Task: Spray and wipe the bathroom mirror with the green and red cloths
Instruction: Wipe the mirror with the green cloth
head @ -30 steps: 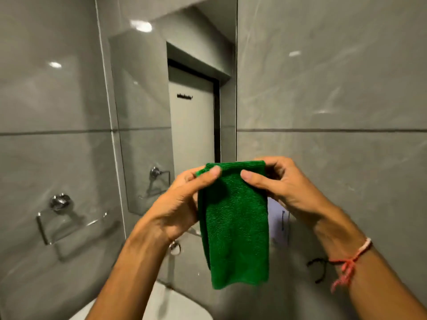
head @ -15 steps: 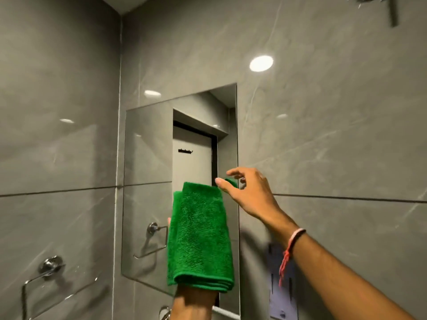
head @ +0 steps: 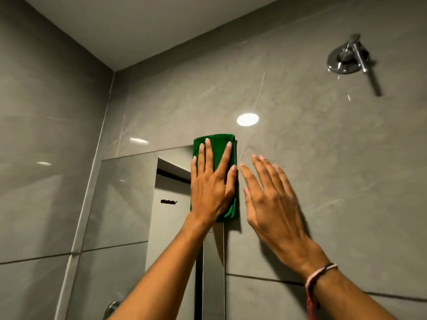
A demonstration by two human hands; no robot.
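The folded green cloth (head: 218,144) lies flat against the top right corner of the wall mirror (head: 124,204). My left hand (head: 211,183) presses on it with fingers spread, covering most of the cloth. My right hand (head: 269,197) is open with fingers apart, held flat near the grey wall tile just right of the mirror's edge, holding nothing. I see no red cloth and no spray bottle.
Glossy grey tiles (head: 323,181) cover both walls, which meet in a corner on the left. A chrome shower fitting (head: 349,57) projects from the wall at the upper right. The mirror reflects a door and a hook rail (head: 168,201).
My left hand raised the green cloth from mid-mirror to the top right corner and flattened onto it. My right hand let go of the cloth and opened beside the mirror. The view tilted upward.
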